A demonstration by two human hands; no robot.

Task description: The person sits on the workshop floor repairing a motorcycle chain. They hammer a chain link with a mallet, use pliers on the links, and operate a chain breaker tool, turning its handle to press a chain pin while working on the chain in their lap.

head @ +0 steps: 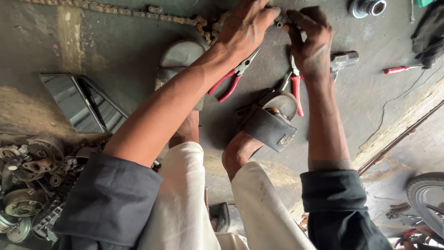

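Note:
My left hand [245, 25] and my right hand [312, 41] meet at the top of the view, both pinching the end of a rusty drive chain [194, 21] that runs off to the upper left across the concrete floor. A small metal link piece [281, 20] sits between the fingertips. Two red-handled pliers lie on the floor just below the hands: one [231, 78] under my left wrist, one [295, 85] under my right wrist. My feet in dark sandals [270, 122] rest beneath them.
A hammer head [344, 59] lies right of my right hand. A red screwdriver [400, 69] and a metal bearing [367, 7] sit at the upper right. A dark panel [78, 104] and a pile of greasy engine parts [27, 180] are on the left; a tyre [428, 196] at the lower right.

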